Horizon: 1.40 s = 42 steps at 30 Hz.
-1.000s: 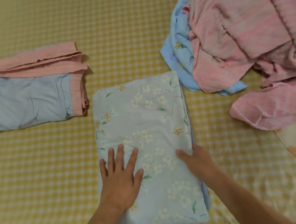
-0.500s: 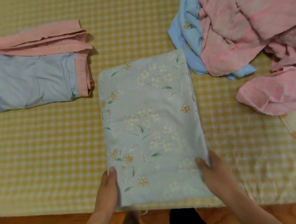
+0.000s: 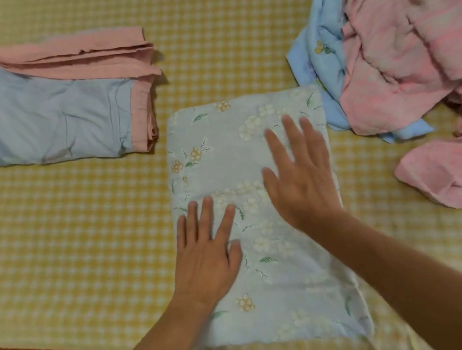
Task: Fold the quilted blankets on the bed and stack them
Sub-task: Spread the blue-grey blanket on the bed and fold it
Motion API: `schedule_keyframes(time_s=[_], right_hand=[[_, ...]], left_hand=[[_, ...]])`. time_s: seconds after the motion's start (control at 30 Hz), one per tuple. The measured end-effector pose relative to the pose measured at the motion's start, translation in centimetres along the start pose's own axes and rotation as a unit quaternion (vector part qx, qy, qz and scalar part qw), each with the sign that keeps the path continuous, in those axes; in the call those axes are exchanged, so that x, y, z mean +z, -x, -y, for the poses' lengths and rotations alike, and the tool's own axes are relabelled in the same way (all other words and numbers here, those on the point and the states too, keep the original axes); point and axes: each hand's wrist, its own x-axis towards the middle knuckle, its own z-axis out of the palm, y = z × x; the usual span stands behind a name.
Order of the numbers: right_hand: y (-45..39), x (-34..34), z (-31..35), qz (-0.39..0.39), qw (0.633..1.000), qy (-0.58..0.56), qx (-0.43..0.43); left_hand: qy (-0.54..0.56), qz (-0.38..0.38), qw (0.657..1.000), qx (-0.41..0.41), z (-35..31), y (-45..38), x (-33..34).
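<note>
**Both palms flat on folded floral blanket**

Underneath everything, bed (image 3: 87, 252) in yellow gingham. Well right of the right hand's fingertips, loose heap of pink blankets (image 3: 411, 33) with a blue floral one (image 3: 316, 55) tangled beneath. Well left of the left hand's fingers, folded blue-and-pink blanket (image 3: 51, 116), apart from the rest. Directly under both sets of fingers, folded pale-blue floral blanket (image 3: 215, 153), lying at the bed's near edge. Right hand (image 3: 300, 177) spread flat on its upper right part, fingers (image 3: 311, 135) straight and splayed, gripping nothing, slightly blurred. Left hand (image 3: 205, 254) pressed flat on its lower left part, fingers (image 3: 207, 216) straight, holding nothing.
</note>
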Motion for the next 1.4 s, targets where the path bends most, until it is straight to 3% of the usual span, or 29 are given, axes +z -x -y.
schedule_keyframes(time_s=[0.07, 0.13, 0.23, 0.3, 0.4, 0.47, 0.6, 0.67, 0.73, 0.8, 0.87, 0.9, 0.93, 1.0, 1.07, 1.13, 1.27, 1.37, 1.4], right_hand=[[-5.3, 3.7, -2.0, 0.057, 0.995, 0.069, -0.037], [-8.9, 7.2, -5.4, 0.12, 0.988, 0.091, 0.026], [-11.5, 9.5, -8.2, 0.152, 0.981, 0.082, 0.093], [-11.2, 8.4, -7.2, 0.126, 0.984, 0.099, 0.081], [-7.7, 5.9, -4.6, 0.029, 0.995, 0.086, 0.037], [-3.9, 5.0, -2.9, 0.031, 0.996, 0.078, -0.004], [1.4, 7.1, -4.7, 0.151, 0.981, 0.055, 0.104], [1.8, 7.8, -6.3, 0.164, 0.976, 0.018, 0.142], [1.8, 7.3, -6.2, 0.147, 0.968, -0.066, 0.193], [2.0, 6.3, -5.3, 0.103, 0.926, -0.188, 0.311], [2.7, 5.4, -4.4, 0.093, 0.867, -0.275, 0.406], [3.2, 5.1, -4.2, 0.095, 0.839, -0.308, 0.439], [3.6, 4.6, -4.0, 0.093, 0.803, -0.352, 0.473], [4.0, 3.3, -4.1, 0.124, 0.692, -0.481, 0.524], [4.1, 0.9, -3.6, 0.199, 0.59, -0.592, 0.511], [3.5, -0.8, -1.8, 0.204, 0.56, -0.652, 0.47], [1.7, -1.7, 6.7, 0.111, 0.557, -0.716, 0.407], [1.0, 0.4, 14.4, 0.098, 0.545, -0.706, 0.442], [0.6, 1.5, 16.4, 0.102, 0.55, -0.685, 0.467]], left_hand=[[-0.024, -0.007, 1.0, 0.011, 0.6, -0.2, 2.2], [-0.04, -0.006, 0.999, 0.001, 1.4, 0.0, 4.3], [-0.037, 0.007, 0.999, -0.017, 1.4, -0.8, 5.1], [-0.015, 0.006, 1.0, -0.001, 0.5, -2.1, 3.1], [0.008, -0.083, 0.993, 0.078, -1.1, -7.2, -1.5], [-0.021, -0.091, 0.99, 0.102, -0.6, -12.4, -3.4], [-0.077, 0.057, 0.995, 0.015, 4.2, -19.4, -2.7], [-0.041, 0.051, 0.997, -0.045, 4.9, -19.6, -2.9], [0.065, -0.015, 0.99, -0.121, 3.9, -17.0, -4.2], [0.268, -0.036, 0.936, -0.224, 3.8, -12.6, -4.0], [0.492, 0.029, 0.807, -0.325, 4.5, -7.2, -3.1], [0.544, 0.06, 0.759, -0.353, 5.0, -4.8, -2.6], [0.564, 0.092, 0.734, -0.368, 5.3, -2.9, -2.6], [0.608, 0.135, 0.693, -0.363, 6.0, -1.2, -3.0], [0.656, 0.162, 0.66, -0.329, 6.8, -1.4, -5.0], [0.67, 0.157, 0.673, -0.273, 9.1, -2.6, -8.4], [0.653, 0.138, 0.721, -0.185, 18.0, -5.2, -16.1], [0.606, 0.236, 0.741, -0.168, 25.7, -6.2, -18.5], [0.557, 0.278, 0.766, -0.163, 27.9, -6.6, -18.5]])
